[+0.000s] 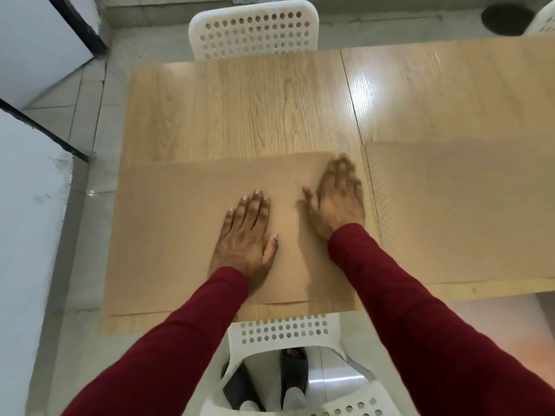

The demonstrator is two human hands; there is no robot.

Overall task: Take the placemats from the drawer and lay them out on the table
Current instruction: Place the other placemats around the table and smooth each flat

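A tan placemat (168, 229) lies flat on the near left part of the wooden table (246, 109). My left hand (247, 238) rests palm down on its middle, fingers apart. My right hand (338, 199) lies flat on the same mat near its right edge, its fingertips blurred. A second tan placemat (459, 211) with a fine woven pattern lies to the right on the table, a narrow gap between the two mats. Both of my arms wear dark red sleeves.
A white perforated chair (255, 28) stands at the table's far side. Another white chair (285, 328) is tucked in at the near edge, right in front of me. White cabinet fronts (33, 205) stand on the left. Grey tiled floor surrounds the table.
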